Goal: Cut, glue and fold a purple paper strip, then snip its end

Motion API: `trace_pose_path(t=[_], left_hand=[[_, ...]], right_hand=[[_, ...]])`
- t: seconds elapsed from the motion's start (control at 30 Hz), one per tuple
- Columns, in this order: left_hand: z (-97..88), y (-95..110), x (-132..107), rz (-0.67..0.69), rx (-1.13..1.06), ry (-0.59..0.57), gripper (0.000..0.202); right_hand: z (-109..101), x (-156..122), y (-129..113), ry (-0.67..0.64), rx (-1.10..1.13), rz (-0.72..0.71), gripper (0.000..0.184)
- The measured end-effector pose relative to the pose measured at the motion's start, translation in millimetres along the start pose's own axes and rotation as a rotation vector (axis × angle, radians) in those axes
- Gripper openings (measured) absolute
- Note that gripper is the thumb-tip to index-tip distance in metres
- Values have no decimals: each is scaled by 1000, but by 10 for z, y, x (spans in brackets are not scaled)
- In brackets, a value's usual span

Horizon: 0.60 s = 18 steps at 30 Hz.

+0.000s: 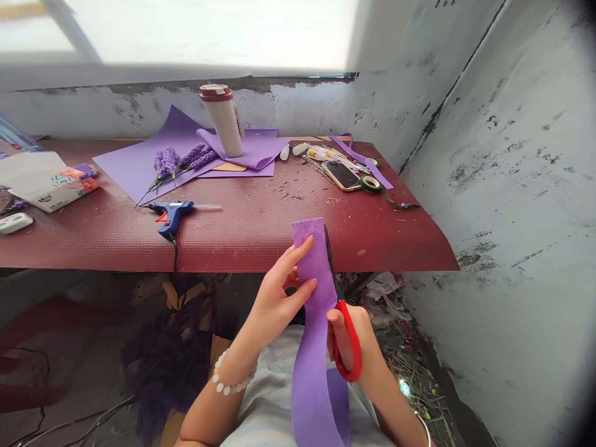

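Observation:
My left hand (274, 295) pinches the upper part of a long purple felt strip (313, 354), fingers on its face and thumb lower down. The strip hangs down over my lap and curls back up at the bottom. In my right hand (361, 341) are red-handled scissors (352, 347), my fingers wrapped through the loops. Their dark blades run up along the strip's right edge, close to its top end. Most of the blade length is hidden behind the felt. Both hands are in front of the table's near edge.
On the dark red table (251, 236) lie a blue glue gun (171, 217), purple sheets (135, 158), lavender flowers (179, 158), a phone (342, 175) and green tape (370, 182). A lidded cup (224, 121) stands behind. A wall (503, 186) rises at the right.

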<state>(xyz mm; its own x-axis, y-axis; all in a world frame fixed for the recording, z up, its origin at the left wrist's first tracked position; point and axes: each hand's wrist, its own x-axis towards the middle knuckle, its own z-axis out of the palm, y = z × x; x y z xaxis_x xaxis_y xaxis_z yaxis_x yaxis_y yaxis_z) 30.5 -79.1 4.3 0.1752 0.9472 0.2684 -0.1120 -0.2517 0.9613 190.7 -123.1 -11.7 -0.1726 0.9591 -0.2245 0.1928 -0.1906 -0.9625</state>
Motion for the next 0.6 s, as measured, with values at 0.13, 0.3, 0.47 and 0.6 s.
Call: trace_pose_path(t=[0.13,0.3,0.47,0.6], left_hand=[[-19,-14,32,-60,-194,-34,61],[-55,12,69,-81,-291,2,61],[-58,38,69,-86,-264,29,63],[-41,66,52,-100,-298,39,62]], right_hand=[[12,-15,38,86,56,-57,77],[-3,-9,85,96,268,-110,77],[-21,-25,16,-13,345,-106,86],[-63,-29,33,-85,200,-181,81]])
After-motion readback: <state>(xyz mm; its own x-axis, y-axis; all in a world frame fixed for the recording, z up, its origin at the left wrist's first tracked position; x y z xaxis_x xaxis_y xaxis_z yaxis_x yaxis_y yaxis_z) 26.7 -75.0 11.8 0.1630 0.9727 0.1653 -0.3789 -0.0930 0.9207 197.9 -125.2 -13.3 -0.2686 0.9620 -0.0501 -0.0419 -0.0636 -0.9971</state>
